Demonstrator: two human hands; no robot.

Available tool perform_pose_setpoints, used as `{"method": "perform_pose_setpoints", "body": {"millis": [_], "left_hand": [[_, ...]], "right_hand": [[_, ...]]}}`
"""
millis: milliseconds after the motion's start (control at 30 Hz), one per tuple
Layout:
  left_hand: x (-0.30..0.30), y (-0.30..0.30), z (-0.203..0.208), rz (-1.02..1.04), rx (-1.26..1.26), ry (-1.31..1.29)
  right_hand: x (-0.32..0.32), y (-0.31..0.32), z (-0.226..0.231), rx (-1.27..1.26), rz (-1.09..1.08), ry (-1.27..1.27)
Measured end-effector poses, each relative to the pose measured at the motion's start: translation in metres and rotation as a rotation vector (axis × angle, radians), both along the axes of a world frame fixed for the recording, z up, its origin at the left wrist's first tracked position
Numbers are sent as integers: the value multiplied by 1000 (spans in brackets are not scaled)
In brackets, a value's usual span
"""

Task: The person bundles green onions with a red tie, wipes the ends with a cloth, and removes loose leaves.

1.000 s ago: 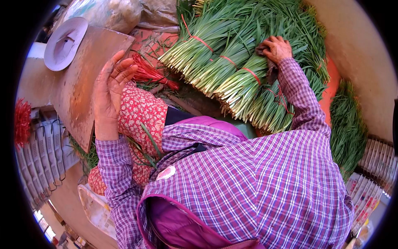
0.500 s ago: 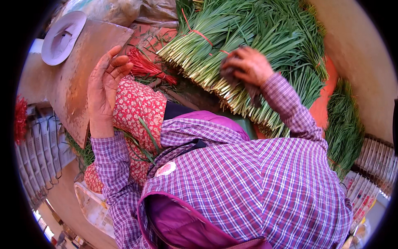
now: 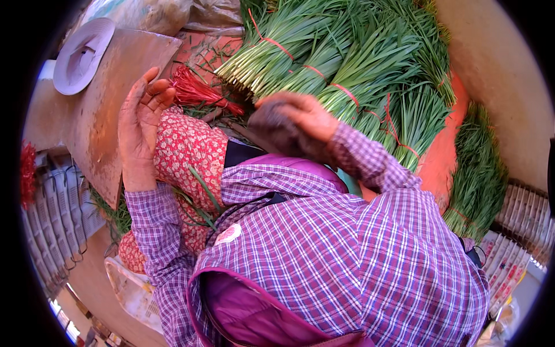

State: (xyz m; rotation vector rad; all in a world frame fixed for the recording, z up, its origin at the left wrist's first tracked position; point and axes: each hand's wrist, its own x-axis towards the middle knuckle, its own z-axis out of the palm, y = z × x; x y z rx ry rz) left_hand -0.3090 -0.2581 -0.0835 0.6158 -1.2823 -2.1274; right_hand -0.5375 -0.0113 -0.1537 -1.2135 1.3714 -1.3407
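My right hand point(image 3: 312, 114) is closed on a dark, crumpled cloth point(image 3: 276, 128), blurred by motion, beside the cut stem ends of the green bundles. Those bundles point(image 3: 370, 63) look like garlic chives, with long flat leaves and pale stems, several of them bound with red ties point(image 3: 345, 95). Raised over my left knee, my left hand point(image 3: 140, 124) is empty, palm turned inward and fingers apart, slightly bent. Nearest to it lies a bunch of loose red ties point(image 3: 202, 92).
A rusty sheet panel point(image 3: 118, 75) leans at the left, bearing a pale hat point(image 3: 84, 56). More greens point(image 3: 477, 173) are heaped at the right by the wall point(image 3: 491, 63). Grey crates point(image 3: 58, 214) stand at the left rim. Patterned red cloth point(image 3: 191, 139) covers my leg.
My right hand has swept left and away from the stem ends with the dark cloth, uncovering more red ties on the bundles. The left hand stays nearly still.
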Motion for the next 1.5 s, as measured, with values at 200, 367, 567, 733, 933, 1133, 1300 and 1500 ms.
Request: {"method": "perform_pose_setpoints", "body": {"millis": [200, 367, 567, 733, 933, 1133, 1300, 1500], "left_hand": [[26, -20, -8, 16, -32, 22], [20, -24, -10, -62, -25, 71], [25, -27, -12, 89, -16, 19], [36, -27, -17, 116, 17, 17], [40, -24, -9, 145, 4, 51], [34, -20, -11, 193, 34, -1], [14, -18, -5, 147, -4, -10], [-29, -14, 8, -34, -65, -32]], "right_hand": [[-89, 42, 49, 245, -334, 824], [-42, 68, -33, 276, -423, 1383], [27, 53, -63, 371, 143, 610], [-6, 31, -14, 209, 151, 128], [-89, 21, 43, 269, -423, 1114], [-157, 46, -32, 451, -822, 1230], [-169, 7, -62, 366, -889, 1137], [-180, -4, -60, 425, -815, 1085]]}}
